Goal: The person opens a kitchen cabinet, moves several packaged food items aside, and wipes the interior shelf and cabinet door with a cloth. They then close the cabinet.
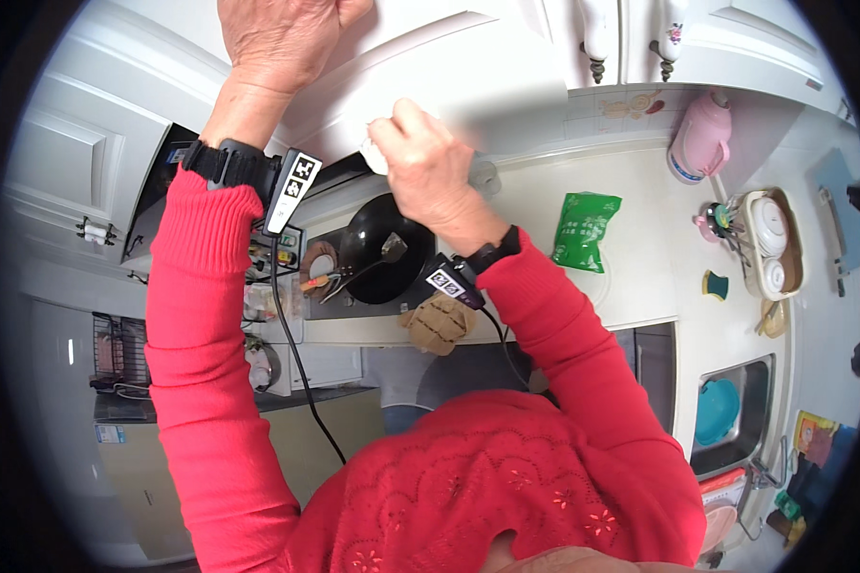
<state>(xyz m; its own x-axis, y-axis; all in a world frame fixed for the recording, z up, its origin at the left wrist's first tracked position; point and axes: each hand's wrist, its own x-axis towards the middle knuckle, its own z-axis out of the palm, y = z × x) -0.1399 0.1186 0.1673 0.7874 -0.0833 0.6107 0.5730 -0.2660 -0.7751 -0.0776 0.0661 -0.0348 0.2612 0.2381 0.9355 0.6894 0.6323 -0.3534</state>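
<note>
My left hand is raised against the white cabinet door at the top; its fingers are mostly cut off by the picture's edge. Lower and to the right, my right hand is closed around a small white object, largely hidden by the fingers, so I cannot tell what it is. Below that hand a black wok sits on the stove, with a metal spatula resting in it. A brown patterned cloth lies at the counter's front edge near my right wrist.
A green plastic packet lies on the counter. Further right are a pink thermos, a dish rack with white bowls, a sponge and a sink holding a teal basin. Cables hang from both wrists.
</note>
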